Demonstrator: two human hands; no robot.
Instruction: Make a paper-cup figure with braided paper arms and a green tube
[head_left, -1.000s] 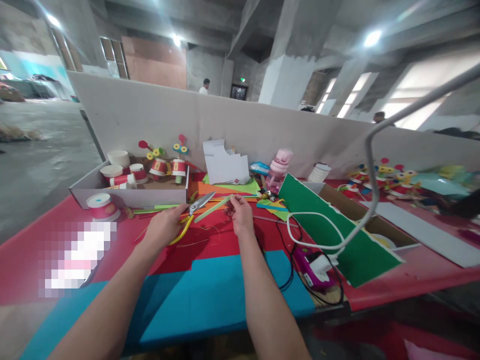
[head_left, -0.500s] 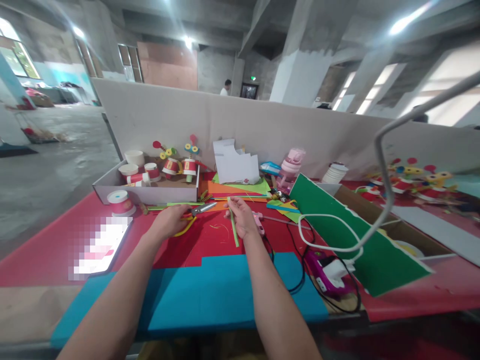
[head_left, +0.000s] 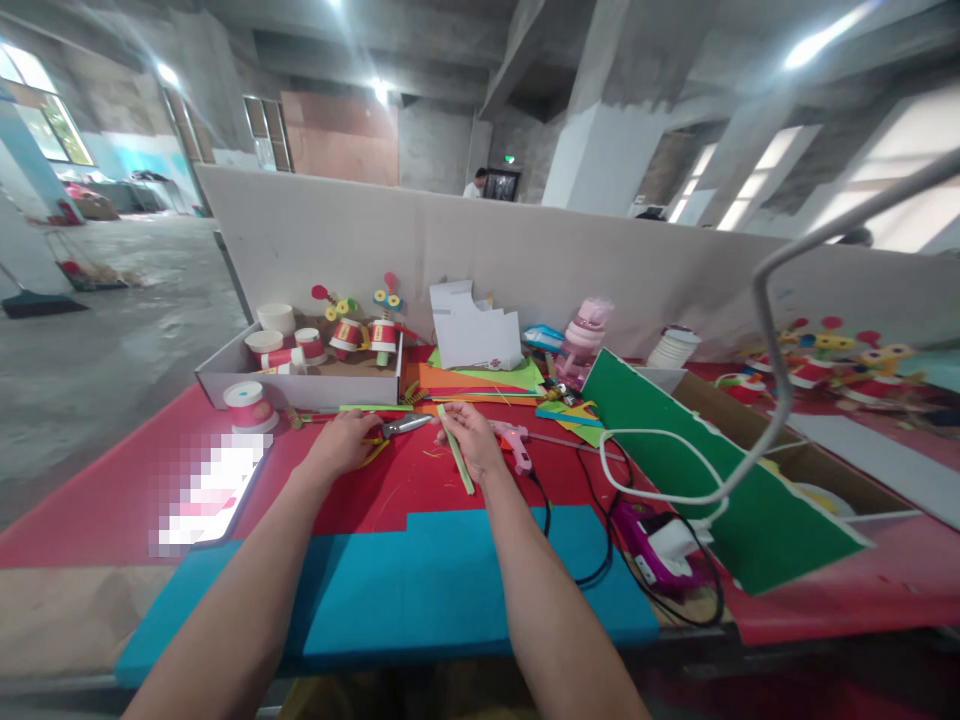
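Observation:
My left hand (head_left: 343, 441) is closed on scissors (head_left: 407, 424) with dark metal blades and yellow handles; the blades point right. In my right hand (head_left: 472, 440) a narrow light-green paper strip (head_left: 458, 458) is pinched near its upper end and slants down to the right. The scissor tips lie close to the strip's upper end; I cannot tell whether they touch. Just right of that hand rests a pink glue gun (head_left: 516, 445) on the red table cover (head_left: 375, 505). Sheets of coloured paper (head_left: 480, 382) are stacked behind both hands.
A shallow box (head_left: 307, 390) of paper cups and cup figures stands back left, with a phone (head_left: 217, 495) in front. At right are a green board (head_left: 712, 480), a purple power strip (head_left: 660, 555) and loose cables. A blue mat (head_left: 390, 600) covers the front edge.
My right hand has moved slightly left with the strip, bringing its upper end nearer the scissor tips. The glue gun shows more beside it. The view has shifted slightly.

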